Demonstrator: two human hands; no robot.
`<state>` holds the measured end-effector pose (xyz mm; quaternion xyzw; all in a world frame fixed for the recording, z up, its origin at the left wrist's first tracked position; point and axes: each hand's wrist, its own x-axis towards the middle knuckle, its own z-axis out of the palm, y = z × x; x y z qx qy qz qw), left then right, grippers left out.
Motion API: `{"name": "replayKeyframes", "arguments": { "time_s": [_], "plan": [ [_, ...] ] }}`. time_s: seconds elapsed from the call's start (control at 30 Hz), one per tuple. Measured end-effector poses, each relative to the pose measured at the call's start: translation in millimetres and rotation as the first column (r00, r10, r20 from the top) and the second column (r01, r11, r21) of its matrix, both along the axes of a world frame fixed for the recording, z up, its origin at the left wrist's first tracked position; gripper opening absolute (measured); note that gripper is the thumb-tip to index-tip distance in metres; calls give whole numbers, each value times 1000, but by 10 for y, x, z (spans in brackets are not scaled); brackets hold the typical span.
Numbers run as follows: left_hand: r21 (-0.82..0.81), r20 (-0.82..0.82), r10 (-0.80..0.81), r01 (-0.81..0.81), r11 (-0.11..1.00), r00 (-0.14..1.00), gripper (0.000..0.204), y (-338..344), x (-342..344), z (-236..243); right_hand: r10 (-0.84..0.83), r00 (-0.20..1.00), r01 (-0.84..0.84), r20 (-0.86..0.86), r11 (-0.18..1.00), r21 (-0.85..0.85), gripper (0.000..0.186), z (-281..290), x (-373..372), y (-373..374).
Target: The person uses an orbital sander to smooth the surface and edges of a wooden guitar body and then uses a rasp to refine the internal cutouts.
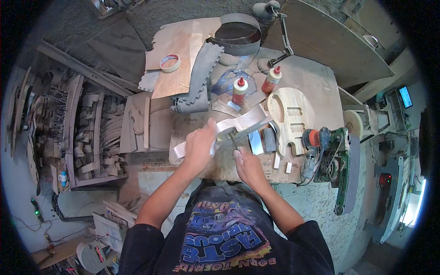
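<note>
My left hand (200, 145) is closed round the left part of a pale, curved workpiece (243, 122), which has a whitish top face and a greyish side. It sits over the near part of the workbench, tilted up to the right. In my right hand (250, 166) is a slim dark tool (234, 140), gripped at its near end, with its far end against the near side of the workpiece. Whether it is a file or a blade I cannot tell. Another whitish end (180, 150) shows left of my left hand.
Two glue bottles (239, 90) with red caps stand beyond the workpiece. To the right lie a wooden guitar body (289, 114), a dark block (269, 139), small white blocks (277, 161) and an orange-black sander (316, 137). A green belt sander (340, 170) borders the bench (321, 82). A tape roll (170, 63) lies on sheets.
</note>
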<state>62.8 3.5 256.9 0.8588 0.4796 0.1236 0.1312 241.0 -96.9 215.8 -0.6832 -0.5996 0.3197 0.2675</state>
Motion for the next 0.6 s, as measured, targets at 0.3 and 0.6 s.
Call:
{"name": "replayKeyframes", "arguments": {
  "time_s": [0.3, 0.6],
  "plan": [
    [-65, -18, 26, -27, 998, 999, 70, 200, -75, 30, -150, 973, 137, -176, 987, -82, 35, -56, 10, 8],
    [-83, -212, -39, 22, 996, 977, 55, 438, -100, 291, -253, 907, 257, -338, 966, -33, 39, -520, -13, 189]
  ]
}}
